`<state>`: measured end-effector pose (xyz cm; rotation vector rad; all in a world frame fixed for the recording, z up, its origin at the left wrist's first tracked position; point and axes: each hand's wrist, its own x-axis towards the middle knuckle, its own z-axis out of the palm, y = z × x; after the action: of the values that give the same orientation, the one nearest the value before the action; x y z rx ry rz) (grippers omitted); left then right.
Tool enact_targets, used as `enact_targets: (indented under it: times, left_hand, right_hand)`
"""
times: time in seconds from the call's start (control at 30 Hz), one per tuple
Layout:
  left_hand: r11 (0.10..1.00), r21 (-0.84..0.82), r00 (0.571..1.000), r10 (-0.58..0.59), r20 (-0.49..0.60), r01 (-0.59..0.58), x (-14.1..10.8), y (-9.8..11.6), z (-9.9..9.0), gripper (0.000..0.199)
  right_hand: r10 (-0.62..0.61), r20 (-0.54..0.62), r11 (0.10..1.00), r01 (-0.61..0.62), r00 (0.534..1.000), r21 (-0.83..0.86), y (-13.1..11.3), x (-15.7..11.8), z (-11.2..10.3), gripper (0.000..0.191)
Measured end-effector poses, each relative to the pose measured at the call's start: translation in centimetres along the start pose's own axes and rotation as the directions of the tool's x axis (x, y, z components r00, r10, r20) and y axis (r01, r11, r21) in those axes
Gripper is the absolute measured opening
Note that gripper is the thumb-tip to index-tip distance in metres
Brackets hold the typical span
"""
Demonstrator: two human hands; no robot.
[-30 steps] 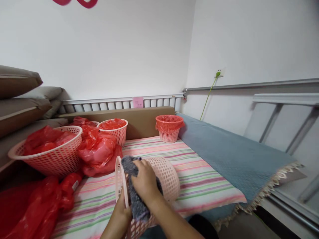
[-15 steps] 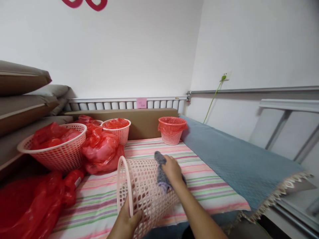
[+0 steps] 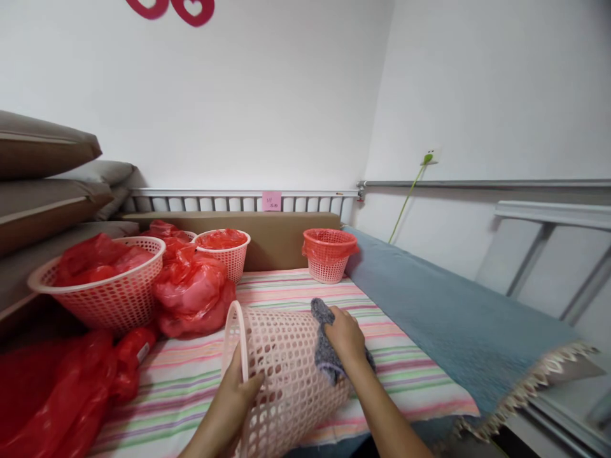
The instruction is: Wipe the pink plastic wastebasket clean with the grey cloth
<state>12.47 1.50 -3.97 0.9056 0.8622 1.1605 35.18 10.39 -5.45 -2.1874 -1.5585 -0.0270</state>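
A pale pink perforated plastic basket (image 3: 286, 369) lies on its side over the striped cloth (image 3: 186, 375), its mouth facing left. My left hand (image 3: 238, 385) grips the rim, with the thumb outside and the other fingers inside the mouth. Bunched in my right hand (image 3: 346, 334) is a grey cloth (image 3: 327, 350) with a purple edge, pressed against the basket's side near its base. The fingers of my right hand are partly hidden behind the cloth.
Left stand a wide pink basket (image 3: 107, 283) and a smaller basket (image 3: 233, 261), both with red bags. Loose red plastic bags (image 3: 52, 388) lie in front. A red-lined basket (image 3: 328, 261) stands at the back. Cushions (image 3: 45, 197) are stacked left; a blue cover (image 3: 443, 305) spreads right.
My right hand and the grey cloth have slid right along the basket toward its base. My left hand still holds the rim, slightly further left. The view has shifted a little.
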Motion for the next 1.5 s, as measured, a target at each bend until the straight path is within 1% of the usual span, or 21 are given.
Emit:
enact_targets:
  times: [0.07,0.1,0.17,0.27,0.33,0.37,0.43,0.5,0.57,0.63,0.73,0.83,0.93,1.0,1.07,1.13,1.2,1.27,1.37,1.43,1.5]
  left_hand:
    - [1.000,-0.020,1.000,-0.011,-0.013,0.011,-0.1,-0.6,-0.1,0.090]
    - [1.000,-0.017,1.000,-0.016,-0.026,0.016,-0.2,-1.0,-0.2,0.092]
    - [1.000,0.012,0.998,0.003,-0.057,-0.002,-0.2,-1.7,-0.8,0.091]
    - [0.987,0.111,0.989,0.126,-0.077,-0.117,0.1,-2.5,-1.9,0.081]
    - [0.968,0.172,0.976,0.201,-0.089,-0.184,0.3,-3.0,-2.6,0.076]
    - [0.963,0.189,0.972,0.215,-0.100,-0.193,0.4,-3.1,-2.8,0.075]
    - [0.969,0.186,0.977,0.186,-0.105,-0.164,0.3,-3.4,-2.8,0.075]
    - [0.983,0.144,0.990,0.122,-0.076,-0.110,0.1,-3.4,-2.4,0.076]
    - [0.995,0.086,0.998,0.046,-0.036,-0.043,-0.3,-3.5,-2.0,0.081]
    - [0.999,0.040,0.999,0.006,-0.040,-0.004,-0.6,-3.6,-1.7,0.089]
    - [1.000,0.004,0.998,-0.007,-0.055,0.007,-0.7,-4.0,-1.6,0.095]
    - [1.000,-0.004,1.000,-0.002,0.005,0.002,-0.7,-4.0,-1.8,0.096]
    - [1.000,0.001,0.999,-0.009,0.048,0.009,-0.7,-3.8,-2.1,0.099]
    - [1.000,-0.001,0.999,-0.018,0.047,0.018,-0.7,-3.8,-2.4,0.101]
    - [1.000,0.011,0.999,-0.016,0.047,0.015,-0.6,-3.9,-2.7,0.100]
    - [1.000,0.027,0.999,-0.017,0.040,0.016,-0.4,-4.0,-3.1,0.099]
    - [0.999,0.038,1.000,-0.017,0.018,0.017,-0.2,-4.2,-3.4,0.098]
    - [0.999,0.048,1.000,-0.010,-0.009,0.010,-0.1,-4.4,-3.6,0.092]
    - [0.996,0.080,0.999,0.037,-0.030,-0.035,0.0,-4.7,-3.9,0.079]
    - [0.992,0.100,0.996,0.078,-0.047,-0.073,0.0,-4.9,-3.9,0.074]
    - [0.990,0.112,0.994,0.089,-0.057,-0.082,0.1,-4.8,-3.7,0.076]
  right_hand:
    - [-0.078,0.003,0.993,0.077,0.997,0.093,-2.5,-0.9,-0.2,0.039]
    - [-0.147,-0.010,0.977,0.146,0.989,0.156,-4.3,-1.6,-0.3,0.040]
    - [-0.287,-0.051,0.918,0.290,0.957,0.272,-8.2,-3.3,-0.4,0.038]
    - [-0.435,-0.153,0.807,0.459,0.887,0.371,-13.2,-5.7,-0.6,0.033]
    - [-0.475,-0.179,0.770,0.505,0.862,0.390,-14.8,-6.6,-0.6,0.031]
    - [-0.483,-0.176,0.765,0.511,0.858,0.392,-15.1,-6.8,-0.5,0.031]
    - [-0.496,-0.156,0.769,0.515,0.854,0.380,-14.6,-6.5,-0.3,0.031]
    - [-0.491,-0.137,0.796,0.507,0.860,0.330,-13.2,-5.4,0.0,0.034]
    - [-0.459,-0.099,0.850,0.469,0.883,0.238,-11.0,-3.9,0.2,0.038]
    - [-0.381,-0.045,0.915,0.384,0.923,0.128,-8.2,-2.2,0.4,0.038]
    - [-0.198,0.004,0.980,0.199,0.980,-0.016,-3.7,0.0,0.4,0.035]
    - [-0.044,0.021,0.996,0.046,0.999,-0.077,-0.1,1.1,0.3,0.035]
    - [0.015,0.024,0.997,-0.013,1.000,-0.081,1.2,1.2,0.1,0.036]
    - [0.018,0.009,0.997,-0.018,1.000,-0.075,0.9,0.9,0.0,0.037]
    - [0.010,-0.004,0.998,-0.010,1.000,-0.062,-0.2,0.5,-0.2,0.036]
    - [-0.030,-0.006,0.999,0.029,1.000,-0.022,-2.2,-0.3,-0.3,0.035]
    - [-0.111,-0.003,0.992,0.111,0.994,0.061,-5.0,-1.4,-0.4,0.035]
    - [-0.231,-0.028,0.957,0.232,0.973,0.173,-8.2,-3.0,-0.4,0.037]
    - [-0.389,-0.128,0.862,0.410,0.912,0.298,-12.4,-5.4,-0.3,0.034]
    - [-0.447,-0.173,0.815,0.479,0.878,0.326,-14.0,-6.2,-0.1,0.028]
    - [-0.472,-0.176,0.801,0.504,0.864,0.324,-14.5,-6.1,0.0,0.026]
